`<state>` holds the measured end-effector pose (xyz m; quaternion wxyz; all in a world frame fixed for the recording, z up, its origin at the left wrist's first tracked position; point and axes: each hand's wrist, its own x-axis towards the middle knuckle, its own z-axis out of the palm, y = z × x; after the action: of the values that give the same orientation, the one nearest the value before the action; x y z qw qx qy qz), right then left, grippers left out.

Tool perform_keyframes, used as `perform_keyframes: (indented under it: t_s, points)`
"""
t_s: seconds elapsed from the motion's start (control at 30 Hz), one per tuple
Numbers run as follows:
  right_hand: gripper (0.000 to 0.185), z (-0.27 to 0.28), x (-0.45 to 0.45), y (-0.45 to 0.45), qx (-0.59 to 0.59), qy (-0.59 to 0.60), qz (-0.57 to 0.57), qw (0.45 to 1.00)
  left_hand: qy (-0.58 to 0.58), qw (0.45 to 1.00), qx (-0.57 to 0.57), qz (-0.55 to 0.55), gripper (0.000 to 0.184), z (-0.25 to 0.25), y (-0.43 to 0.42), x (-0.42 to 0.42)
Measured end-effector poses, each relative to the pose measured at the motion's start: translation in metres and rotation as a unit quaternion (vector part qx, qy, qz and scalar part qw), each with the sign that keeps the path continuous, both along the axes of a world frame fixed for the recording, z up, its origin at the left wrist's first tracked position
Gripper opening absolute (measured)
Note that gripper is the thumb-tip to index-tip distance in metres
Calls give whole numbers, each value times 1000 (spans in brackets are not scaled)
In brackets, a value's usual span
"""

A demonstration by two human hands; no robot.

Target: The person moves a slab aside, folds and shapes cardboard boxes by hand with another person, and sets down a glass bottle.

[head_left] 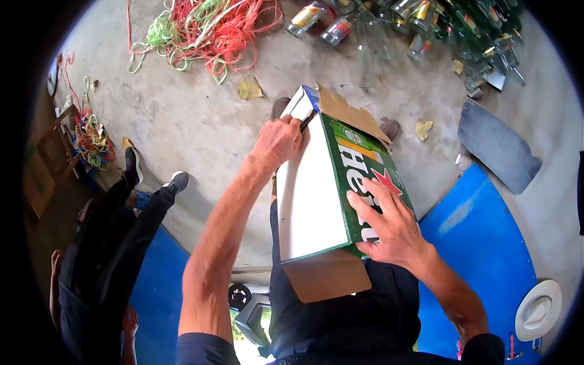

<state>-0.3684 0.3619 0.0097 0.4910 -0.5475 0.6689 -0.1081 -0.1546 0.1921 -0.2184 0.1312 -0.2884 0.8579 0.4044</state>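
A green and white cardboard box with printed lettering rests over the person's lap, its brown flaps open at the far and near ends. My left hand is closed round a dark, thin tool at the far edge of the box's white side. Against the green printed side lies my right hand, with its fingers spread.
Tangled red and green straps and many glass bottles lie on the floor ahead. A grey slab, a blue panel and a white hat are at right. Another person is at left.
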Motion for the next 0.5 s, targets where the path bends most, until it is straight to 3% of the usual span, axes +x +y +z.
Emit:
perform_keyframes:
  t_s: [0.17, 0.3, 0.33, 0.43, 0.5]
  points:
    - [98, 6, -5, -12, 26, -21, 5, 999, -31, 998, -30, -50, 18, -3, -5, -2]
    - [101, 6, -19, -39, 97, -90, 44, 990, 15, 999, -21, -19, 16, -2, -5, 1]
    - [115, 2, -21, -40, 99, -107, 60, 987, 24, 999, -27, -5, 15, -4, -4, 4]
    - [135, -11, -26, -43, 150, -141, 78, 975, 42, 998, -32, 25, 14, -3, 9, 6]
    - [143, -44, -37, -40, 180, -258, 9, 949, 41, 998, -36, 37, 14, -1, 10, 7]
